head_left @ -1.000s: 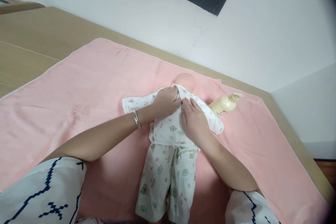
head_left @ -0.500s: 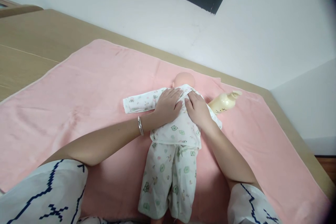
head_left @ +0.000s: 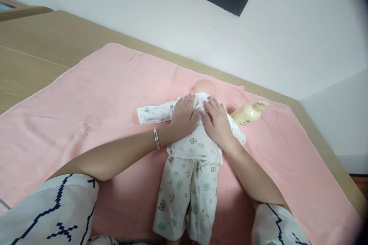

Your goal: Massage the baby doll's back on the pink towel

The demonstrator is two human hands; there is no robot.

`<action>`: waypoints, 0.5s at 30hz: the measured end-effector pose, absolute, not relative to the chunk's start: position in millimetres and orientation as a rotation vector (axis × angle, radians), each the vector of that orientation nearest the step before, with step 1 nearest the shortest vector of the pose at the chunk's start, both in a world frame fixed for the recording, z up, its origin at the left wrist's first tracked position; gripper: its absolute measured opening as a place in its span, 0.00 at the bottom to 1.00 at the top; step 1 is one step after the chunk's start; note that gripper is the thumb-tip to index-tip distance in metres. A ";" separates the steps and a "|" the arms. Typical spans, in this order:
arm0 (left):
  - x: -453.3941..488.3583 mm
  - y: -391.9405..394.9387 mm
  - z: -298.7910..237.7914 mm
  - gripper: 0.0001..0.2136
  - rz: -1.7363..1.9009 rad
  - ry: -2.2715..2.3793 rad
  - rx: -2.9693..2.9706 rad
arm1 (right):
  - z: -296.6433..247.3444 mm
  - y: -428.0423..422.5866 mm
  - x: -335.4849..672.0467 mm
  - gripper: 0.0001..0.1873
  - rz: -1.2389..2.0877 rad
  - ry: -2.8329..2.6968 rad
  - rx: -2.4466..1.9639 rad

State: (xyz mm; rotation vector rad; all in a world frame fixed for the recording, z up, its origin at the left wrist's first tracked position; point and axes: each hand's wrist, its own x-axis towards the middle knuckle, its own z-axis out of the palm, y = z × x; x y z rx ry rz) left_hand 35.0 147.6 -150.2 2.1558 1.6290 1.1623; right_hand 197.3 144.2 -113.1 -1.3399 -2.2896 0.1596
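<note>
A baby doll lies stretched out with its head away from me, dressed in a white patterned top and matching trousers. On the left of its upper body, my left hand rests flat on the top, fingers extended. My right hand lies flat on the right side of the top, fingers slightly spread. The two thumbs are close to each other near the middle. Under the hands, part of the top's upper half is hidden. Neither hand grips anything that I can see.
Right of the doll, a cream pump bottle lies tilted on a pink cloth. That cloth covers much of a wooden surface. Behind stands a white wall with a dark frame.
My right hand's fingers have shifted and spread a little on the top. My left hand stays nearly in place. The whole view has moved slightly.
</note>
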 end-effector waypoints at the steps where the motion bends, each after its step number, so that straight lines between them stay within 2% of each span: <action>1: 35.1 147.7 -150.3 0.24 1.158 1.633 2.157 | -110.7 143.6 198.9 0.27 0.118 -2.240 -1.326; 5: 35.7 147.9 -149.9 0.24 1.124 1.654 2.167 | -107.0 142.3 200.9 0.29 -0.006 -2.126 -1.297; 10: 35.7 148.8 -150.9 0.23 1.125 1.659 2.172 | -110.9 141.0 195.5 0.28 0.233 -2.342 -1.381; 15: 35.5 149.9 -153.6 0.23 1.147 1.654 2.175 | -106.3 138.5 197.8 0.31 -0.004 -2.135 -1.270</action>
